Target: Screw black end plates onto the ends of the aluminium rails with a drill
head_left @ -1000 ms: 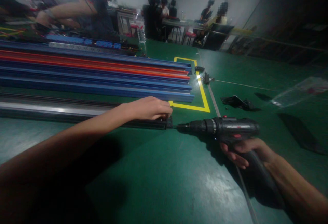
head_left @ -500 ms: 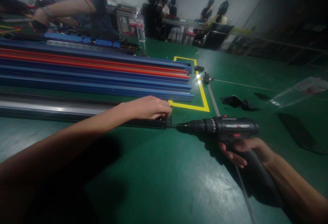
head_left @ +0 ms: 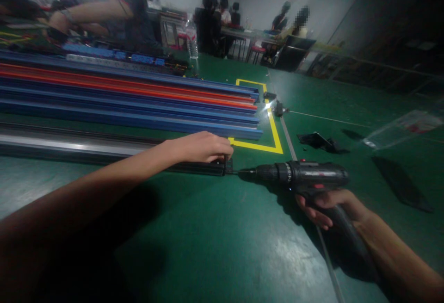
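Note:
My right hand (head_left: 322, 206) is wrapped round the grip of a black cordless drill (head_left: 312, 175), which lies level and points left. Its thin bit (head_left: 239, 171) reaches a small black end piece (head_left: 228, 165) at the right end of a long dark metal rail (head_left: 197, 168). Over that same end rests my left hand (head_left: 210, 148), fingers curled down and pressed together at the end piece; the fingertips are partly hidden. Behind the rail, blue profiles (head_left: 208, 127) and a red profile (head_left: 173, 91) lie side by side.
Yellow tape (head_left: 256, 146) frames the profile ends on the green table (head_left: 208, 229). Small black parts (head_left: 317, 141) and a clear plastic bottle (head_left: 404, 129) lie at the right. Another bottle (head_left: 192, 39) stands behind. A person's arm (head_left: 93, 14) is at the back left.
The whole view has shifted slightly. Both hands and the drill keep nearly the same places, and a small light now shows under the drill's body.

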The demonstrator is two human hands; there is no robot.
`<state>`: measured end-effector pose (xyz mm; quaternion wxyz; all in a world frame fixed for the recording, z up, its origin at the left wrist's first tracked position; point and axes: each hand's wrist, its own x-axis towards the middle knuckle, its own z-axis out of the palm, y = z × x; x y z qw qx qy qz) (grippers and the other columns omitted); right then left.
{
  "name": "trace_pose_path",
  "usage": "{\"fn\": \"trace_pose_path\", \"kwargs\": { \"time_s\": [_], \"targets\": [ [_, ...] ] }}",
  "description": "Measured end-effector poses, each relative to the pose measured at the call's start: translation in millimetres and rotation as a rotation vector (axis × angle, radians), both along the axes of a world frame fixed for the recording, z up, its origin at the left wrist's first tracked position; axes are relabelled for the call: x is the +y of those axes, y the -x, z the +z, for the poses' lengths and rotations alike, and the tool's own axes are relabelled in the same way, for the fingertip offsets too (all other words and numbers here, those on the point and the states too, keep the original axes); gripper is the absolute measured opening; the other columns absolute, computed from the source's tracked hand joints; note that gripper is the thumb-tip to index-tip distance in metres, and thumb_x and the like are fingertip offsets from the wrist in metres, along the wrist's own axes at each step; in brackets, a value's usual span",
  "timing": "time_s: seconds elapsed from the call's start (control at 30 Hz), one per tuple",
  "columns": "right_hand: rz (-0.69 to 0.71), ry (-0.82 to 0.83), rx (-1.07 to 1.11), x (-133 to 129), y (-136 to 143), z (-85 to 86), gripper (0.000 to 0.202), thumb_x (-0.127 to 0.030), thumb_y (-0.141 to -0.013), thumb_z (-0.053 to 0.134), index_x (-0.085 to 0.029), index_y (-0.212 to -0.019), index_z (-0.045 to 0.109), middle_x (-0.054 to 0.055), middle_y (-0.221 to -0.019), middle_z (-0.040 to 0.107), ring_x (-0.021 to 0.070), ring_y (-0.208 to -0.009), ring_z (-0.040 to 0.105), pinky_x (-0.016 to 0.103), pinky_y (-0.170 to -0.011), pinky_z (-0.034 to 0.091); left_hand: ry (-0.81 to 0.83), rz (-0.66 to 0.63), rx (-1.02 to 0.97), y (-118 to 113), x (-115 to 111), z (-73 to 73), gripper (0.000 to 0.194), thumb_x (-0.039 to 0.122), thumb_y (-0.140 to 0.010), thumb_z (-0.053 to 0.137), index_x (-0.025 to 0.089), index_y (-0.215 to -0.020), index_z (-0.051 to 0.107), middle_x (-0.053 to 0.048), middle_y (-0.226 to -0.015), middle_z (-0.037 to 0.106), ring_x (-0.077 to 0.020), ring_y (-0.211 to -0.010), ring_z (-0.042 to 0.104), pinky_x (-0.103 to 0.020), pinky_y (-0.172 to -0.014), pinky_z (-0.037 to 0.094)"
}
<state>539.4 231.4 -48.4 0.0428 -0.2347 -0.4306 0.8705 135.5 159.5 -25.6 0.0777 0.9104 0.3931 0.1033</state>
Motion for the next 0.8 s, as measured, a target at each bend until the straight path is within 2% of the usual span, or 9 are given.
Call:
{"fn": "trace_pose_path", "kwargs": {
  "time_s": [0.8],
  "targets": [
    [0.015,-0.002,-0.015,0.0,-0.6,1.3,0.032,-0.024,-0.076,0.069,-0.006,-0.102,0.075,0.010,-0.077,0.073,0.0103,-0.048,0.062,0.019,-0.048,0.054,-0.009,-0.008,-0.063,0.2,0.1,0.3,0.015,0.009,-0.089,0.055,0.021,-0.090,0.064,-0.001,-0.089,0.067,-0.0138,-0.077,0.062,-0.025,-0.062,0.039]
  ]
}}
